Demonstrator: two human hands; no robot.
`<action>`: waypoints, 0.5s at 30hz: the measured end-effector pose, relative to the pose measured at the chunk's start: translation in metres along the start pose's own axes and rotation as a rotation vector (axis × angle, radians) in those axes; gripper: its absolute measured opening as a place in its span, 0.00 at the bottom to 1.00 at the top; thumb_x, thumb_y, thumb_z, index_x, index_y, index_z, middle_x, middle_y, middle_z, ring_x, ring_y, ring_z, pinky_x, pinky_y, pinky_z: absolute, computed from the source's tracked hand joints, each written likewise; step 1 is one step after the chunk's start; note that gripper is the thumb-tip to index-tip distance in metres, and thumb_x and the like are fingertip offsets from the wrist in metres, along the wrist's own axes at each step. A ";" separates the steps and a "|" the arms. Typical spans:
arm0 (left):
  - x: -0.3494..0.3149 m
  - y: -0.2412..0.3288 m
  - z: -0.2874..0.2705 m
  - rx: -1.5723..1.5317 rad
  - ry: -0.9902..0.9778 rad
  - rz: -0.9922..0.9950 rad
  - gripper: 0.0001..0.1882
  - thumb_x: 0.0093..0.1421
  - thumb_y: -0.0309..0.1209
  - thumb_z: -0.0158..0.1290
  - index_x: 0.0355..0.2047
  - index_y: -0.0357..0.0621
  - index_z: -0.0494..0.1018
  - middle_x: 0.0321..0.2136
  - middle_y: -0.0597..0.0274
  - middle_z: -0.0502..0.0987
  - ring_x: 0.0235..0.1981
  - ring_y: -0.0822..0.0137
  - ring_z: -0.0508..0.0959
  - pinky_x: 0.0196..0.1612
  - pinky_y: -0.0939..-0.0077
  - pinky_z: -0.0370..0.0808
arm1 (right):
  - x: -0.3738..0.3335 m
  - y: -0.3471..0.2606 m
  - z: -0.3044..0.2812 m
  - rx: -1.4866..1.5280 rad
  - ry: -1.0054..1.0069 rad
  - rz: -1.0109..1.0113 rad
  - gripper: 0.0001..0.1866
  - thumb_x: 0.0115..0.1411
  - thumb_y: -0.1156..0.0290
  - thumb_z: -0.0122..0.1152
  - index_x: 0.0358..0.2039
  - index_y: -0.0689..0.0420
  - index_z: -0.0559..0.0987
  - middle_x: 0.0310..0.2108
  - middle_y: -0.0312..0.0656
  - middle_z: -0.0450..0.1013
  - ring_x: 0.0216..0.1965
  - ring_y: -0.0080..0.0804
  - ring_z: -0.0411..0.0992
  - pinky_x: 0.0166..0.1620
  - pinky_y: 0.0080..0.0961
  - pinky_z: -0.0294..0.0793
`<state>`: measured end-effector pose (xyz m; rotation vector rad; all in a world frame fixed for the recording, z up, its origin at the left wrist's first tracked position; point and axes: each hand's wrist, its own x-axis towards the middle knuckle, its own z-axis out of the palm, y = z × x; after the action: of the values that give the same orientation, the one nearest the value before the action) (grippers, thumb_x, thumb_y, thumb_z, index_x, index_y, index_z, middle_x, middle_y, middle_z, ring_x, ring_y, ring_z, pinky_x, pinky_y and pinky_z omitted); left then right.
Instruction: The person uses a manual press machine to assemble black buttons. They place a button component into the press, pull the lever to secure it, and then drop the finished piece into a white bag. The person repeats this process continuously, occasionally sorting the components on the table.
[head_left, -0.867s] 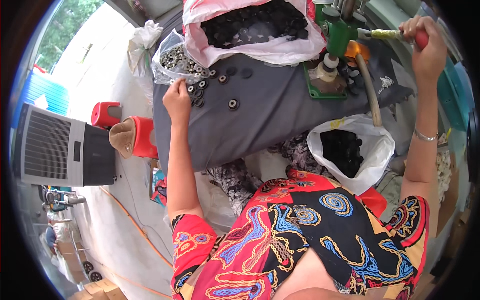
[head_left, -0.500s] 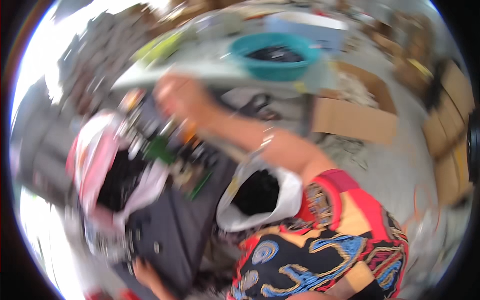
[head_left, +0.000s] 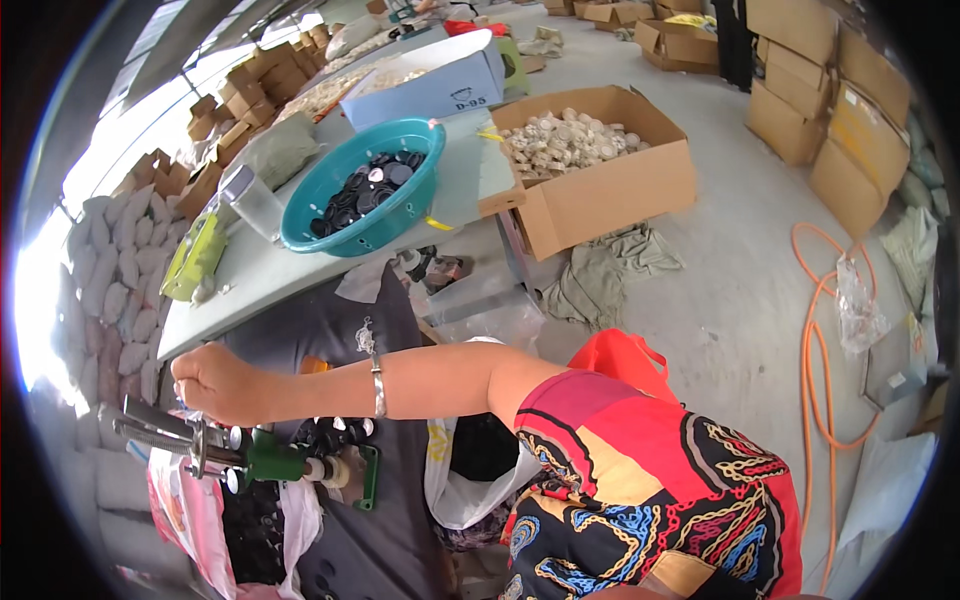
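Note:
My right hand [head_left: 222, 386] is a closed fist at the end of my outstretched arm, right above a green hand press [head_left: 275, 458]. What the fist grips is hidden behind it; the press's metal bars and spring [head_left: 155, 428] show just below. Beside the press lie small black and white round pieces [head_left: 335, 432]. Under it, a pink-and-white bag [head_left: 300, 515] holds dark pieces. A white bag [head_left: 440, 475] with black contents stands close to my body. My left hand is out of view.
A teal basin [head_left: 428, 190] of black discs, a blue box [head_left: 430, 95] and a clear jar [head_left: 250, 203] stand on the pale table [head_left: 250, 285]. An open carton [head_left: 610, 210] holds pale round pieces. An orange hose [head_left: 808, 350] curls on the floor at right.
My view has swung, and the earlier blur is gone. My right hand now stands lower over the press, its fist closed. My left hand, visible earlier at lower left, has left the picture.

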<state>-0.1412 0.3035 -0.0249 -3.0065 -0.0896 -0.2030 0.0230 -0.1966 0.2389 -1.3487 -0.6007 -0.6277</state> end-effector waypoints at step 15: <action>-0.032 0.060 -0.024 -0.620 0.418 -0.239 0.16 0.49 0.25 0.58 0.41 0.40 0.76 0.32 0.54 0.77 0.32 0.59 0.79 0.39 0.68 0.76 | -0.005 0.001 -0.011 0.044 0.026 -0.148 0.13 0.65 0.66 0.45 0.25 0.56 0.71 0.16 0.36 0.65 0.16 0.25 0.66 0.21 0.21 0.67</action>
<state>-0.1715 0.2398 -0.0133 -3.4538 -0.4124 -1.0529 0.0210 -0.2068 0.2331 -1.2612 -0.6941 -0.7468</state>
